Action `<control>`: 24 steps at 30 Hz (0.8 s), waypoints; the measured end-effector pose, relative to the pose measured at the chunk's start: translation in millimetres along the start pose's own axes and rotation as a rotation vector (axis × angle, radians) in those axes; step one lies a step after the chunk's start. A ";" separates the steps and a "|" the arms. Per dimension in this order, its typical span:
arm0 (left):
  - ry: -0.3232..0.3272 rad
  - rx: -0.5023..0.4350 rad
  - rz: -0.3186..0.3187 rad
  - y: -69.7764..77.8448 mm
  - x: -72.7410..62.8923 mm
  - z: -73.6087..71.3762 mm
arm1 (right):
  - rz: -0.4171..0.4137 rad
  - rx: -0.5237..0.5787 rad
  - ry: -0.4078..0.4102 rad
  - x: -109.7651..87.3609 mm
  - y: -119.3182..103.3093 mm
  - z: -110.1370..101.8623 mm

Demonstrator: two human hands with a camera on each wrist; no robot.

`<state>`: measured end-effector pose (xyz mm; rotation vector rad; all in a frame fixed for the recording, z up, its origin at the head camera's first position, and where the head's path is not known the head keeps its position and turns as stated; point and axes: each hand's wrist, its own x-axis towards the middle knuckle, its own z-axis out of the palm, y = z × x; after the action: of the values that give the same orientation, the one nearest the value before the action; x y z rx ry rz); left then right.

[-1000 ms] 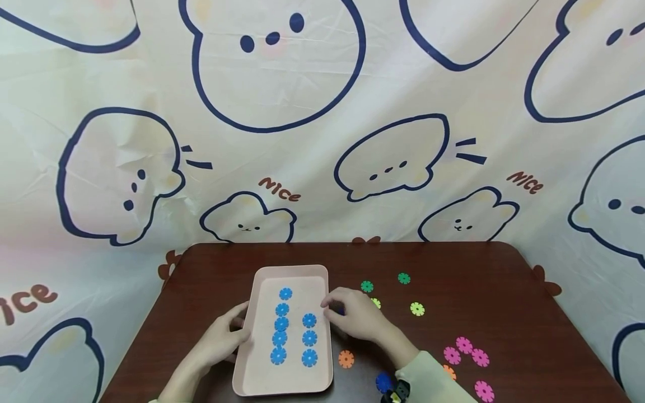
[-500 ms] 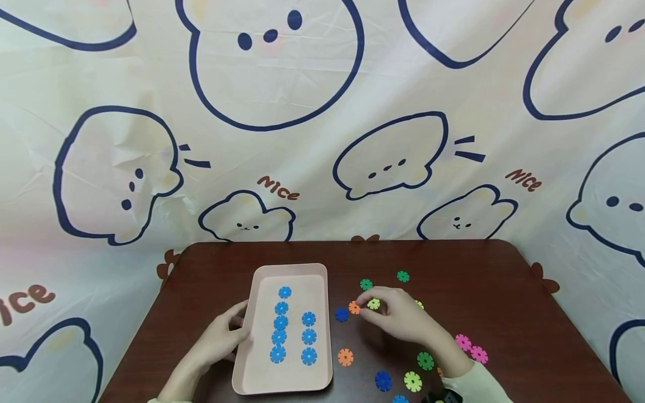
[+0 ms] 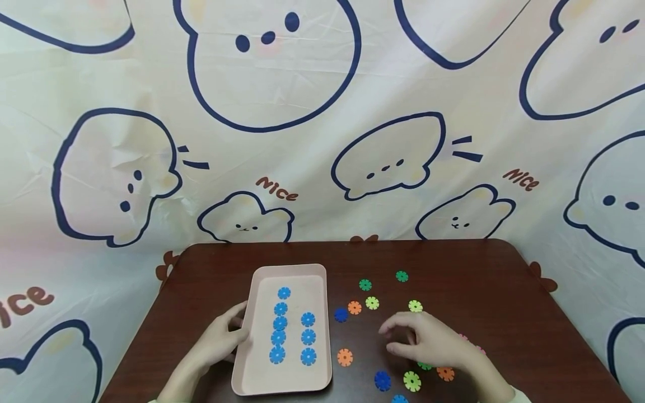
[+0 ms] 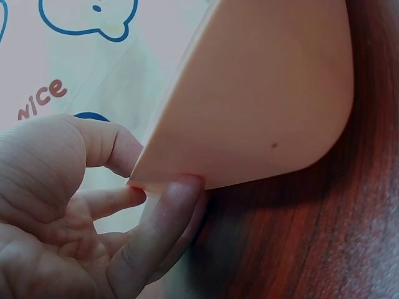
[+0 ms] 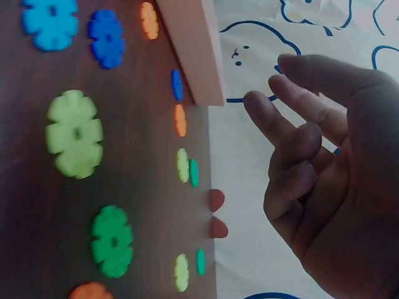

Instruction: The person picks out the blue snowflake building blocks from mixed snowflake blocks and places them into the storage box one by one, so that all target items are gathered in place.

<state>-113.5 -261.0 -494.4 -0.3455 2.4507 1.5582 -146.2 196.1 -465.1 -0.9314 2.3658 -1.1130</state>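
A pale pink tray (image 3: pixel 294 378) lies on the dark wooden table, with light blue notched plastic discs (image 3: pixel 308 337) inside it in two columns, the left one longer. My left hand (image 3: pixel 218 340) grips the tray's left side; in the left wrist view its thumb and fingers (image 4: pixel 177 202) pinch the tray's edge. To the right of the tray, my right hand (image 3: pixel 428 338) hovers over the table with bent, spread fingers and holds nothing. Near its fingertips are an orange disc (image 3: pixel 355 308) and a dark blue disc (image 3: pixel 341 314). Its wrist and forearm partly hide pink discs.
Scattered on the table's right side are more discs: green ones (image 3: pixel 365 285), yellow-green ones (image 3: pixel 412 382), a dark blue one (image 3: pixel 382 381) and orange ones (image 3: pixel 345 357). A patterned cloth (image 3: pixel 312 162) hangs behind the table's far edge.
My right hand has moved from the tray's right rim rightward and toward me, uncovering the orange and dark blue discs. My left hand and the tray have stayed in place.
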 end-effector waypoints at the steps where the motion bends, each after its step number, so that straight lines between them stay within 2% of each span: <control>1: -0.001 0.001 -0.001 0.0 0.1 0.1 | -0.006 0.019 -0.015 -2.8 1.7 1.2; 16: 0.002 0.012 -0.011 0.0 1.3 0.6 | -0.072 0.175 -0.196 -33.2 29.2 28.2; 24: 0.001 0.008 -0.009 -0.7 0.7 0.3 | -0.056 0.199 -0.218 -38.3 35.6 41.1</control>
<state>-114.0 -261.0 -495.4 -0.3560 2.4516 1.5446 -110.1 217.3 -516.8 -0.9973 2.0267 -1.1782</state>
